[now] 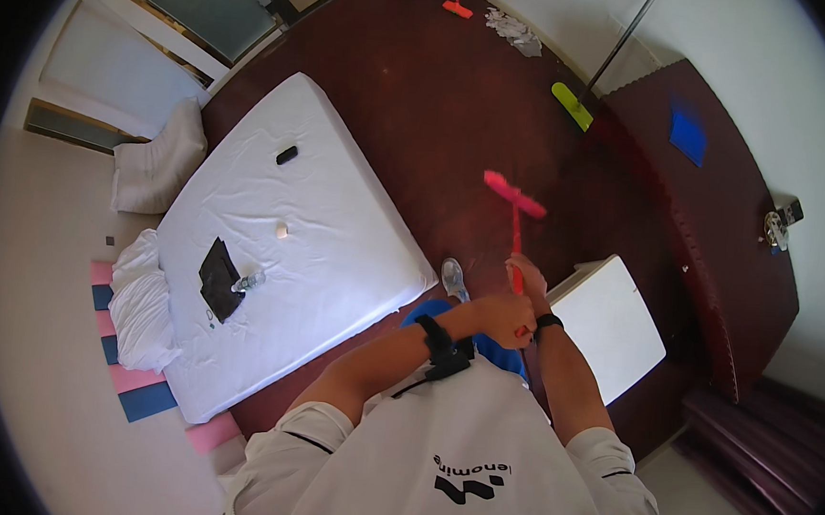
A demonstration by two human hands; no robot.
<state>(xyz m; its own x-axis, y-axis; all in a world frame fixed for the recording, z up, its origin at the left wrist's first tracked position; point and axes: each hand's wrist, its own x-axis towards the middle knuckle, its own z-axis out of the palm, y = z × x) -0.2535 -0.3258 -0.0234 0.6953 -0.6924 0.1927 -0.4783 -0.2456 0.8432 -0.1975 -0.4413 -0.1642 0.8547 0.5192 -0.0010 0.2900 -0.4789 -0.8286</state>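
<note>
Both my hands are closed round the red handle of a T-headed cleaning brush point(516, 234), held out over the dark red floor. Its crosswise pink-red head looks fuzzy and slightly blurred. My left hand point(504, 319) grips the rear of the handle, close to my body. Farther forward on the same handle is my right hand point(529, 273). Whether the brush head touches the floor, I cannot tell. A white table or stool top point(608, 327) stands just to the right of my right forearm.
At left lies a white mattress point(348, 215) with a black flat item point(219, 282), a clear bottle point(250, 282) and a black object point(287, 156). A yellow-green broom point(572, 106) and red broom point(457, 10) stand beyond. A dark red covered table point(712, 211) lines the right.
</note>
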